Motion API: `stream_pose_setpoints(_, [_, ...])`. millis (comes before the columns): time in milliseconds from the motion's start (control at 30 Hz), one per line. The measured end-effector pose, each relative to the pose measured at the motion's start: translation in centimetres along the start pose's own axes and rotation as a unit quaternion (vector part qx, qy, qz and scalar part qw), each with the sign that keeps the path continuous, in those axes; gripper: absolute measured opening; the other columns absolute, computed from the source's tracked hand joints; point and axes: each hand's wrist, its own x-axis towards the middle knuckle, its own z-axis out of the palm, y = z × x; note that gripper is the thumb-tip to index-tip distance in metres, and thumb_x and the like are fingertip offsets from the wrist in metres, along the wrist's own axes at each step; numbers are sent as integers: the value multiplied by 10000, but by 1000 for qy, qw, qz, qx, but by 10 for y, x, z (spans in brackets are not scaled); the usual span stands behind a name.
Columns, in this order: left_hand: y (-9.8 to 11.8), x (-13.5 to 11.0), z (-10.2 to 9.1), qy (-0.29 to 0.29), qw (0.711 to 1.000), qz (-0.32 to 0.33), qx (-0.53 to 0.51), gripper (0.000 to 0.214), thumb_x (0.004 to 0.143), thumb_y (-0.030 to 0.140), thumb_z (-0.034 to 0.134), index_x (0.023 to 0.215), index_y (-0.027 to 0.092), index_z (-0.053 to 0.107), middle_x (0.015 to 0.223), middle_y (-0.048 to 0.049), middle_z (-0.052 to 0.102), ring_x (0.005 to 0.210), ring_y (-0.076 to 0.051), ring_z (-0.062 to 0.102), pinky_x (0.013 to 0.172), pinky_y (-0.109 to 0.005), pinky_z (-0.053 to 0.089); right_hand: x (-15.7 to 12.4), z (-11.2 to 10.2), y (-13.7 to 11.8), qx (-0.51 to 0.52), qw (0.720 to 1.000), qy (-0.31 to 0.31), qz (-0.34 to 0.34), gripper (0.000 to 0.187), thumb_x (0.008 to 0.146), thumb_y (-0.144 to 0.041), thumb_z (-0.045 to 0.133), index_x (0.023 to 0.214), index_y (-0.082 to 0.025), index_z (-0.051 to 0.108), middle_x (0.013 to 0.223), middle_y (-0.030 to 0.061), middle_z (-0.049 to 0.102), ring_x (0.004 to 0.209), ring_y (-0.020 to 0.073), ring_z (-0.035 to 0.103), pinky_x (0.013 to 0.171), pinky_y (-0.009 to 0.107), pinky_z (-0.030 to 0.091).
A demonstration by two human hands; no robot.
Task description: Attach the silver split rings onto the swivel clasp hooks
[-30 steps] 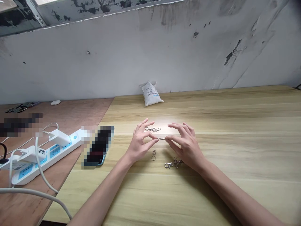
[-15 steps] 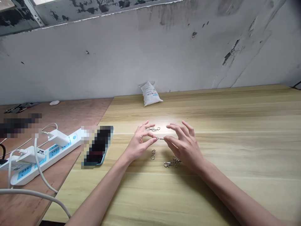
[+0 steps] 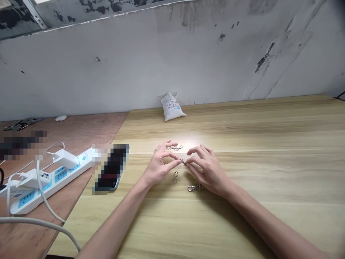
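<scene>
Small metal fitting (image 3: 183, 162): location and grip?

Held between both hands, over the middle of the light wood table (image 3: 242, 223). Left hand (image 3: 159, 167): thumb and forefinger pinch it from one side, other fingers curved behind. Right hand (image 3: 208, 171): fingertips pressed in on the opposite side, fingers curled.

Change from the prior frame?

Hands closer together. Right fingers no longer spread, and the fitting sits lower.

Surroundings?

Two split rings (image 3: 175, 177) just below the fitting, a swivel clasp (image 3: 194, 187) by the right hand, a ring-and-chain cluster (image 3: 172, 148) past the left. White sack (image 3: 171, 107) at the far edge, against the stained wall (image 3: 161, 61). Power strip (image 3: 81, 160) on the plywood bench (image 3: 67, 126), left of the table.
</scene>
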Motion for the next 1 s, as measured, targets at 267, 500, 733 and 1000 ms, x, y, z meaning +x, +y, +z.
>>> stream_pose_setpoints(267, [2,-3,5,56,995,43,75,82,847,262,689,773,226,684,1298,-40,591,1382,-264,368,1133,-527,285,0,1,-2,-44,999,6,-8,125,930,-182,526,876,-220,632,1049,75,634,996,211,591,1036,506,366])
stream_pose_setpoints(500, [3,-4,10,65,993,41,89,121,835,275,706,733,219,672,1254,-38,618,1342,-267,413,1115,-512,305,1,4,-11,-77,997,17,-8,151,920,-163,525,847,-218,645,1030,73,647,991,214,599,1054,515,351])
stream_pose_setpoints(733, [1,-1,1,21,1000,-4,17,135,799,335,741,911,264,719,1309,-35,593,1332,-248,437,1113,-495,355,1,1,-3,-31,999,12,-15,143,956,-194,506,913,-225,639,1107,78,630,1017,202,591,1045,493,359])
stream_pose_setpoints(1000, [3,2,-7,-34,999,-1,-25,64,812,287,727,755,259,738,1286,-34,632,1332,-260,468,1104,-550,376,3,-2,-4,34,999,15,0,130,953,-191,495,932,-241,613,1121,79,626,1074,214,586,929,419,431])
